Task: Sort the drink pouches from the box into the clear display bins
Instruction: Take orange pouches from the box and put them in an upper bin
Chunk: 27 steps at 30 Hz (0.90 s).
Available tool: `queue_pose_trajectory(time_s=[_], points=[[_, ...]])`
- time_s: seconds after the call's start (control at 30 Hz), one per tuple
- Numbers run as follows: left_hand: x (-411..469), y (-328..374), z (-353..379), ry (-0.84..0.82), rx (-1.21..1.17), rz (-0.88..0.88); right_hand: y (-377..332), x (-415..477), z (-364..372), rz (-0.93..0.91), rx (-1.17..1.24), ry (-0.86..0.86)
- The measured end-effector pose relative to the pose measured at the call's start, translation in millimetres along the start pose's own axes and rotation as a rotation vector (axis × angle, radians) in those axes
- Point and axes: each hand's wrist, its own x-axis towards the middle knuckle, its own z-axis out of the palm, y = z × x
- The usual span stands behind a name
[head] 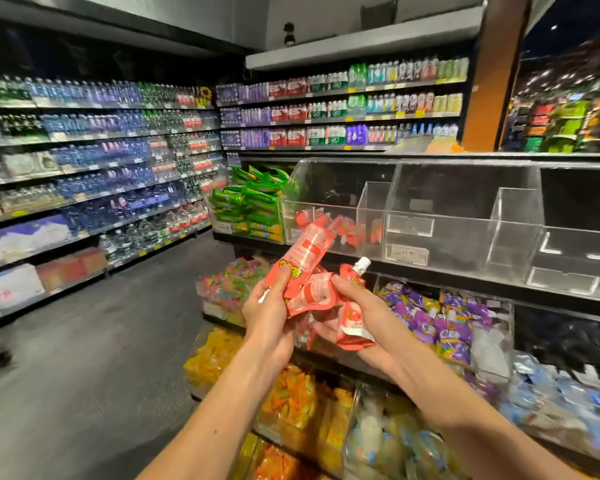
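— What sits around the clear display bin [371,202] that has red stock in it?

— Touching its left side is a bin of green packs [253,209]. To its right are more clear bins [440,216], and the nearest has a price label [406,253] on its front. Below it to the left is a tub of mixed-colour sweets [229,282]. Below it to the right are purple packs [440,323], and lower still, orange snack bags [291,400]. Far to its left, across the aisle, run shelves of bottled drinks [101,161].

— And inside it?

— A few red drink pouches [347,230], lying loose near its front wall.

— Anything in the way?

— Both hands, raised just below and in front of it. The left hand [267,306] has its fingers wrapped round the lower end of one tall red pouch [309,251], whose top overlaps the bin's front. The right hand [357,313] is level with the left. It clutches a crumpled bunch of red pouches [312,296] between thumb and fingers, and a white cap [363,263] pokes up from one of them.

— Does the tall one touch the bin?

— I cannot tell; the picture is too blurred there.
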Motion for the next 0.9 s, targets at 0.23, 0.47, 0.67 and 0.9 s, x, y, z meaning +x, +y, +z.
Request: queue_pose_trajectory(time_s=[0.23, 0.47, 0.67, 0.9], points=[[97.8, 12.4, 18.4, 0.014, 0.188, 0.086, -27.8, 83.1, 6.8, 0.145, -0.082, -0.055], [182.5, 45.8, 50.0, -0.086, 0.381, 0.178, -64.3, 169.2, 20.8, 0.072, -0.178, 0.040], [239.7, 60.6, 77.6, -0.163, 0.344, 0.142, -81.7, 209.7, 19.4, 0.172, -0.328, -0.058], [291.8, 61.1, 117.2, -0.185, 0.163, 0.150, -97.8, 252.1, 34.1, 0.078, -0.398, 0.001]])
